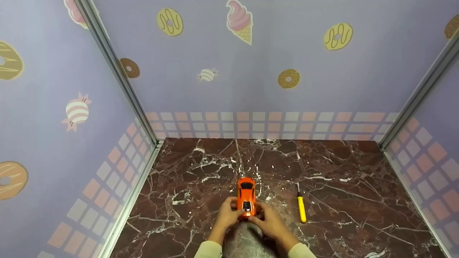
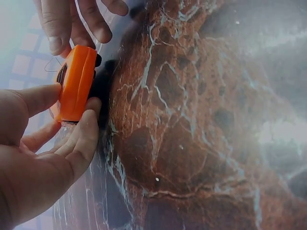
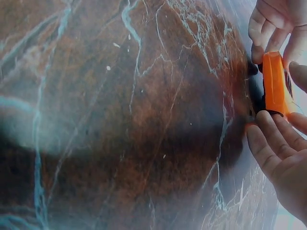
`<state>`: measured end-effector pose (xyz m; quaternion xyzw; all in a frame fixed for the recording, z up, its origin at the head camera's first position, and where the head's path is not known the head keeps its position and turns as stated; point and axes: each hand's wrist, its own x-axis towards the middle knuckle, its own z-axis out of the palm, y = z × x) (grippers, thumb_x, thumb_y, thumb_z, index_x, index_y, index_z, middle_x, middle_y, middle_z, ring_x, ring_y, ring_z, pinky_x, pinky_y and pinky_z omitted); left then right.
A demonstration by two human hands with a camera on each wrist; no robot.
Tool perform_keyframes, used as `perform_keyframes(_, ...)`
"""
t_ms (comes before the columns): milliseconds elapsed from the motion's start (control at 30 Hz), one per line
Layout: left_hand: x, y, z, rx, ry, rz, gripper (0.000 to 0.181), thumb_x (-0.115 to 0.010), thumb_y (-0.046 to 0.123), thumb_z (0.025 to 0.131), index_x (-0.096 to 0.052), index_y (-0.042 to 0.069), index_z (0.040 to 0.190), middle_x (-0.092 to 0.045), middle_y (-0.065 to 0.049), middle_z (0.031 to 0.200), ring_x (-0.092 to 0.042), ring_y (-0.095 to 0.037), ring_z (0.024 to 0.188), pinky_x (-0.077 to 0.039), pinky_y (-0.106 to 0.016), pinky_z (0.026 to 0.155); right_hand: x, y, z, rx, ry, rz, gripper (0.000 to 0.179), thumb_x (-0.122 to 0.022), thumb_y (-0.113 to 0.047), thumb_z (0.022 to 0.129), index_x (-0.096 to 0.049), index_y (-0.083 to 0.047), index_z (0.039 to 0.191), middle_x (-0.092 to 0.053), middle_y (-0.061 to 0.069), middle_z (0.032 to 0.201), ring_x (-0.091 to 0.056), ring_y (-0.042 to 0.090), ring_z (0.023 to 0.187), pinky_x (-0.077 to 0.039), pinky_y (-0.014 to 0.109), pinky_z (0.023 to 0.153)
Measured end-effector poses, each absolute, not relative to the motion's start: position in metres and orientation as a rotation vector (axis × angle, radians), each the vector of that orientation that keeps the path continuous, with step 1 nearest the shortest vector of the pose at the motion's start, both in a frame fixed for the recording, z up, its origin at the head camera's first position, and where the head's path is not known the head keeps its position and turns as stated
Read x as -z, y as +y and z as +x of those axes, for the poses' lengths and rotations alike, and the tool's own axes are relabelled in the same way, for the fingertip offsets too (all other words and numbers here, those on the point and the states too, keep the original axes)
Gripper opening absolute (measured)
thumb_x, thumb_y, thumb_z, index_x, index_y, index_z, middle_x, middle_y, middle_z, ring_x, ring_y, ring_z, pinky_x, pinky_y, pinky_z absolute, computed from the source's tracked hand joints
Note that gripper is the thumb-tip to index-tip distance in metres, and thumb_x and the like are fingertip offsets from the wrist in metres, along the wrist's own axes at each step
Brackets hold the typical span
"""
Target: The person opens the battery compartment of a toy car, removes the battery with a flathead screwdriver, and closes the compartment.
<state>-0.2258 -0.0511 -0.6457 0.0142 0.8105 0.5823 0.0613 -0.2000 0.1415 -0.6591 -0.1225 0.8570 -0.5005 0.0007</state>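
Small booth-like enclosure [image 1: 251, 98], wider building unclear; lilac wall panels [image 1: 312, 98] on three sides, printed with donuts [image 1: 282, 79], candies [image 1: 77, 111], ice-cream cones [image 1: 239, 19]; grey metal strips [image 1: 118, 68] at corners; dark marbled desk [image 1: 344, 204] between

free marble [image 1: 172, 222] left of car [image 1: 246, 191], screwdriver [image 1: 301, 208] obstructing right

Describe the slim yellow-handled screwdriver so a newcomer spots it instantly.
On the dark marbled surface, find the glossy orange toy car between the left hand and right hand. Right of the latter lies the screwdriver, shaft pointing towards the lilac back wall. Its bright yellow handle and thin shaft set it apart from the car.
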Motion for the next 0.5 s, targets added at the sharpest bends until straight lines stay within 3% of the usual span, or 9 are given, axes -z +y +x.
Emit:
perform_keyframes(233,0.6438,-0.0485,-0.2227,-1.796,2.343,0.032,0.067,-0.073,-0.005,0.081,-0.048,-0.005,0.143,-0.065,-0.022,0.102,-0.066,-0.025,0.068,-0.059,-0.041,0.057,0.6596,0.1434,-0.198,1.642,2.624,-0.352,0.058,-0.081,-0.024,0.088,-0.059,0.004,0.133,-0.07,0.015,0.108,-0.068,0.02,0.085,-0.057,0.03,0.074)
perform_keyframes(500,0.6404,-0.0425,-0.2214,-1.81,2.28,-0.005,0.071,-0.074,-0.005,0.082,-0.044,-0.005,0.147,-0.062,-0.02,0.099,-0.065,-0.023,0.067,-0.061,-0.045,0.06,0.6588,0.144,-0.1971,1.625,2.669,-0.317,0.061,-0.084,-0.028,0.085,-0.059,0.002,0.132,-0.069,0.015,0.112,-0.069,0.025,0.095,-0.058,0.042,0.086)
